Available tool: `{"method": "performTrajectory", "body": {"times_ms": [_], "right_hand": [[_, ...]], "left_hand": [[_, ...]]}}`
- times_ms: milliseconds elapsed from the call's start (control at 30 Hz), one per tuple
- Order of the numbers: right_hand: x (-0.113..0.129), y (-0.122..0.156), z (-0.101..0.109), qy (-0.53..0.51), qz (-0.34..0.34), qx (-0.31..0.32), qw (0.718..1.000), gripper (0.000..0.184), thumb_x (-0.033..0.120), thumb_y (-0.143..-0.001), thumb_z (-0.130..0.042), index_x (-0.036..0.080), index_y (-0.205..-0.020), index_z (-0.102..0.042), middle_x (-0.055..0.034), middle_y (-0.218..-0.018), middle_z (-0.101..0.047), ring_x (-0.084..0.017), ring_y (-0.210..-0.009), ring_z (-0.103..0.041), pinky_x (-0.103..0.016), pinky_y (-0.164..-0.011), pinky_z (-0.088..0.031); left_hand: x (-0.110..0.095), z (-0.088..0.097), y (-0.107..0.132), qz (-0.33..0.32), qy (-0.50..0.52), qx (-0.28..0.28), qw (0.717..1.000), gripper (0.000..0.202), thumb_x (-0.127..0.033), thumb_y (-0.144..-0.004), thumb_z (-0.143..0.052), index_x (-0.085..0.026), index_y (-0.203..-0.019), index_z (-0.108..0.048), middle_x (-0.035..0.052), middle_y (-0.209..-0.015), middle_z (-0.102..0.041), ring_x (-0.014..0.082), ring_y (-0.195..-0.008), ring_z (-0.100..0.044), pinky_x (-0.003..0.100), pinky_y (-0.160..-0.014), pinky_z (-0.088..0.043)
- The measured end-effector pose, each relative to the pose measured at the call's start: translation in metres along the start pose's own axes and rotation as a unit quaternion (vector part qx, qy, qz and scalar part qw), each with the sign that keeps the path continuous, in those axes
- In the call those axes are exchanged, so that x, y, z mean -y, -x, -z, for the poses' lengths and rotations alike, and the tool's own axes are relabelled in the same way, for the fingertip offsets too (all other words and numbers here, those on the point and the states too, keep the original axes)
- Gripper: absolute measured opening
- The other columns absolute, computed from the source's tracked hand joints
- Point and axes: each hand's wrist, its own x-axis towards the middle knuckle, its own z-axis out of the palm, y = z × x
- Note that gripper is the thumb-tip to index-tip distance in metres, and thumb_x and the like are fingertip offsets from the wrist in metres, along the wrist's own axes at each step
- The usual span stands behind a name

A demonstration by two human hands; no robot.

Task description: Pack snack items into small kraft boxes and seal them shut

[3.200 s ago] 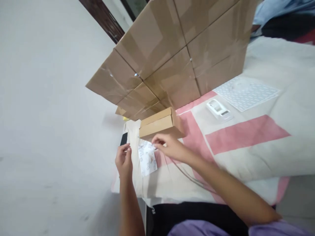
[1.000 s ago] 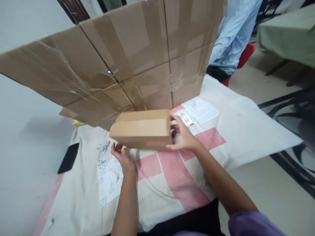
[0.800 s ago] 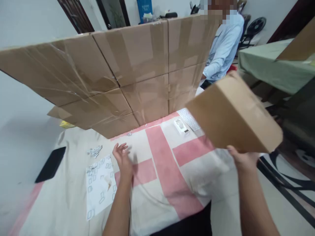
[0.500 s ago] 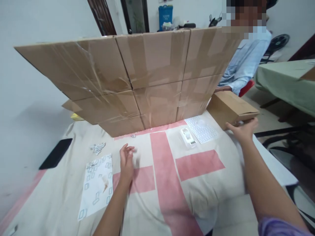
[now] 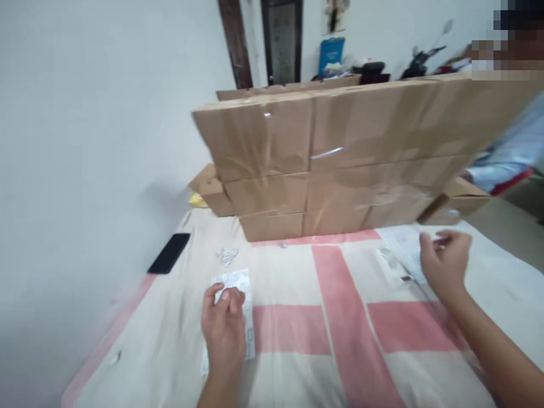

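Note:
My left hand (image 5: 223,328) lies palm down on a white sticker sheet (image 5: 238,281) on the cloth, fingers together and slightly bent, gripping nothing. My right hand (image 5: 444,260) hovers open and empty over the right side of the table, fingers loosely spread. Just left of it lie a small white plastic piece (image 5: 391,265) and a second printed sheet (image 5: 402,245). A small brown cardboard box (image 5: 455,204) sits at the far right, beyond the right hand, beside the cardboard wall.
A tall wall of taped cardboard boxes (image 5: 340,153) stands across the back of the cream-and-pink cloth (image 5: 344,323). A black phone (image 5: 169,253) lies at the left edge by the white wall. Peeled scraps (image 5: 228,255) lie near the boxes. Another person's light-blue sleeve (image 5: 505,161) shows at right.
My right hand carried the small cardboard box off to the far right, let it go and drew back empty. My left hand moved onto the sticker sheet. The view swung left.

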Motion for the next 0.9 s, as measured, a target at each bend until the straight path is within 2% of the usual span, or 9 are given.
{"method": "performTrajectory", "body": {"times_ms": [67,133,233,333,433,500,600,733,900], "right_hand": [[0.062,0.044,0.007,-0.091,0.088,0.110,0.986,0.028,0.048,-0.088,-0.070,0.026,-0.097,-0.055,-0.0184,-0.103,-0.061,-0.024,-0.082,-0.060,-0.041,-0.064,-0.049],[0.135,0.074,-0.002,-0.173,0.211,0.173,0.946,0.020,0.041,-0.089,-0.066,0.026,-0.098,-0.055,-0.0166,-0.107,-0.063,-0.031,-0.101,-0.063,-0.050,-0.082,-0.053],[0.258,0.104,-0.055,-0.284,0.266,0.300,0.871,0.034,0.035,-0.091,-0.064,0.024,-0.122,-0.055,-0.0173,-0.131,-0.061,-0.032,-0.126,-0.058,-0.056,-0.103,-0.049],[0.371,0.128,-0.145,-0.381,0.162,0.417,0.809,0.061,0.042,-0.093,-0.060,0.021,-0.147,-0.040,-0.0187,-0.158,-0.041,-0.030,-0.146,-0.043,-0.053,-0.115,-0.043],[0.449,0.144,-0.241,-0.391,-0.007,0.411,0.823,0.086,0.045,-0.085,-0.066,0.016,-0.157,-0.029,-0.0184,-0.168,-0.026,-0.031,-0.157,-0.024,-0.052,-0.127,-0.024],[0.473,0.149,-0.290,-0.396,-0.114,0.373,0.831,0.093,0.042,-0.080,-0.069,0.014,-0.158,-0.027,-0.0185,-0.169,-0.024,-0.031,-0.158,-0.020,-0.051,-0.129,-0.017],[0.473,0.150,-0.333,-0.390,-0.178,0.359,0.829,0.095,0.039,-0.080,-0.065,0.011,-0.159,-0.022,-0.0224,-0.165,-0.031,-0.032,-0.152,-0.034,-0.053,-0.125,-0.025],[0.447,0.157,-0.346,-0.389,-0.193,0.362,0.825,0.089,0.037,-0.078,-0.065,0.012,-0.156,-0.030,-0.0215,-0.160,-0.041,-0.032,-0.145,-0.045,-0.051,-0.121,-0.035],[0.435,0.173,-0.347,-0.391,-0.183,0.352,0.831,0.083,0.035,-0.078,-0.064,0.011,-0.153,-0.038,-0.0204,-0.158,-0.044,-0.031,-0.146,-0.044,-0.050,-0.123,-0.032]], "left_hand": [[-0.035,0.032,-0.033,-0.048,-0.028,-0.005,0.998,0.027,-0.035,-0.078,-0.079,-0.026,-0.098,-0.062,-0.0059,-0.063,-0.049,0.0121,-0.066,-0.051,0.026,-0.071,-0.047],[-0.057,0.058,-0.087,-0.080,-0.082,-0.022,0.993,0.031,-0.034,-0.078,-0.079,-0.026,-0.103,-0.062,-0.0016,-0.083,-0.062,0.0120,-0.078,-0.058,0.024,-0.074,-0.048],[-0.058,0.075,-0.189,-0.062,-0.187,-0.068,0.978,0.036,-0.027,-0.084,-0.071,-0.029,-0.117,-0.056,0.0021,-0.121,-0.065,0.0126,-0.108,-0.063,0.022,-0.085,-0.050],[-0.035,0.064,-0.288,0.002,-0.231,-0.082,0.969,0.037,-0.030,-0.093,-0.064,-0.025,-0.128,-0.054,0.0087,-0.122,-0.064,0.0196,-0.107,-0.066,0.032,-0.085,-0.056],[-0.010,0.045,-0.363,0.027,-0.299,-0.091,0.950,0.042,-0.037,-0.097,-0.063,-0.018,-0.134,-0.055,0.0117,-0.130,-0.061,0.0240,-0.110,-0.065,0.043,-0.090,-0.058],[0.002,0.035,-0.399,0.021,-0.360,-0.089,0.929,0.046,-0.039,-0.097,-0.064,-0.018,-0.137,-0.055,0.0123,-0.138,-0.057,0.0271,-0.119,-0.061,0.049,-0.098,-0.055],[0.014,0.028,-0.430,0.000,-0.465,-0.063,0.883,0.055,-0.039,-0.095,-0.066,-0.021,-0.145,-0.049,0.0135,-0.152,-0.045,0.0325,-0.135,-0.050,0.057,-0.110,-0.045],[0.022,0.027,-0.442,-0.057,-0.591,0.031,0.804,0.074,-0.034,-0.086,-0.069,-0.021,-0.154,-0.041,0.0204,-0.161,-0.032,0.0428,-0.149,-0.031,0.060,-0.118,-0.030],[0.029,0.030,-0.450,-0.173,-0.669,0.176,0.701,0.067,-0.022,-0.078,-0.068,-0.025,-0.144,-0.055,0.0126,-0.168,-0.028,0.0406,-0.157,-0.011,0.060,-0.125,-0.007]]}}
